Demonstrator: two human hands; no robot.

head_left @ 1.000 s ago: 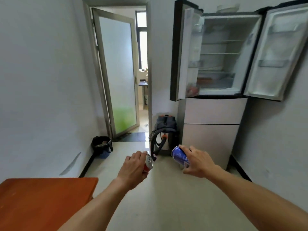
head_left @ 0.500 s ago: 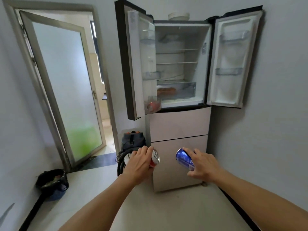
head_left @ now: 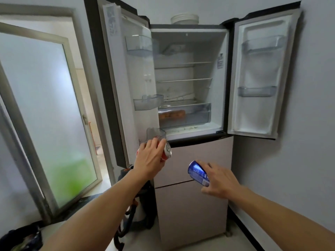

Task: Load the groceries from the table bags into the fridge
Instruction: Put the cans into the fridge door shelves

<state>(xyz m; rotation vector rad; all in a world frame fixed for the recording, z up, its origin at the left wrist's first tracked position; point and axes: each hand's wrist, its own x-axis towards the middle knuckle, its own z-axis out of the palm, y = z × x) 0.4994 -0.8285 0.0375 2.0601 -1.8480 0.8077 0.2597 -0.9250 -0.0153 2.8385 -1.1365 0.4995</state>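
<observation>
The fingers [head_left: 151,144] of the left hand [head_left: 150,160] curl over the side of a red can [head_left: 167,151]. The can lies tilted with its silver top facing right, just below the front corner of the lowest bin [head_left: 156,132] on the fridge's left door [head_left: 116,73]. The grip comes from above, which looks suited to lowering the can into a bin. The right hand [head_left: 222,182] wraps its fingers [head_left: 208,166] around a blue can [head_left: 196,172], bottom end pointing up and left. It is held lower, in front of the upper of the two closed drawer fronts [head_left: 195,160]. The two cans are apart, one per hand, probably so both can be stowed in one trip.

The fridge [head_left: 188,48] stands with both upper doors swung wide, leaving the compartment free to reach.

- Cans: two, one red and one blue.
- Open doors: two.
- Left door bins: three, with something reddish showing in the lowest, though I cannot tell what.
- Bins on the right door [head_left: 288,73]: two.
- Inner shelves [head_left: 183,80]: two.
- Clear crisper drawer [head_left: 197,113]: one, along the bottom edge of the compartment, with orange items in its left end.
- White dish [head_left: 184,18] on the fridge's top edge: one.
</observation>
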